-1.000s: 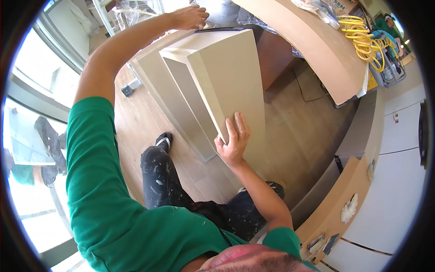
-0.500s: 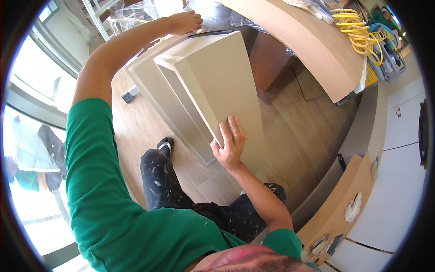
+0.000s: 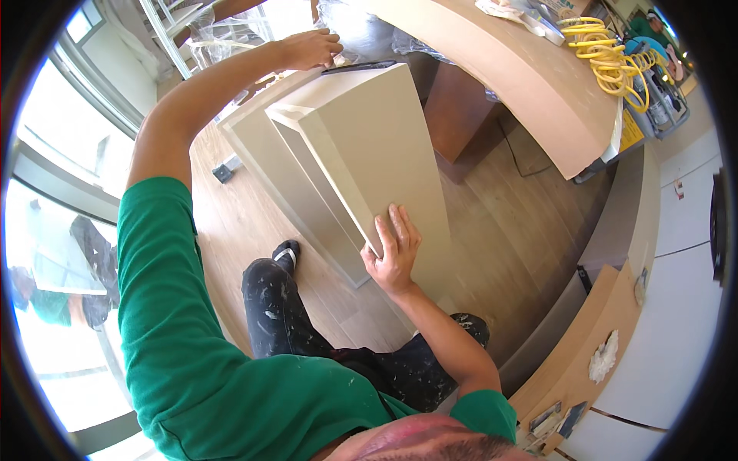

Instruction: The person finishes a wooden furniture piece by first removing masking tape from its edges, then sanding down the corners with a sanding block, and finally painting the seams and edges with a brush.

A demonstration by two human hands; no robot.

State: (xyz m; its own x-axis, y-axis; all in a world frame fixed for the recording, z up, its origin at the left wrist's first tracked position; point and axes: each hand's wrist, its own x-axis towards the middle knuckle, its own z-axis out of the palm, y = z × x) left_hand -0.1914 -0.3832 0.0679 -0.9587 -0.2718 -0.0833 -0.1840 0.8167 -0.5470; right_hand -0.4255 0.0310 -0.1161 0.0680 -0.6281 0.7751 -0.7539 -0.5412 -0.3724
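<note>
A tall beige cabinet carcass [image 3: 361, 146] stands open-sided on the wood floor in front of me. My left hand [image 3: 307, 48] reaches far out and grips its top far edge, arm stretched. My right hand [image 3: 393, 252] presses flat on the near side panel with its fingers curled over the panel's front edge. My legs in dark paint-speckled trousers [image 3: 277, 307] are below the cabinet.
A curved wooden countertop [image 3: 523, 77] arcs across the upper right, with a coiled yellow hose [image 3: 607, 58] on it. Plastic-wrapped items [image 3: 361, 23] lie beyond the cabinet. A window [image 3: 54, 253] runs along the left. White panels [image 3: 676, 307] are at right.
The cabinet has shifted slightly left and toward me in the view. Both hands keep their hold on it, the right one a little lower.
</note>
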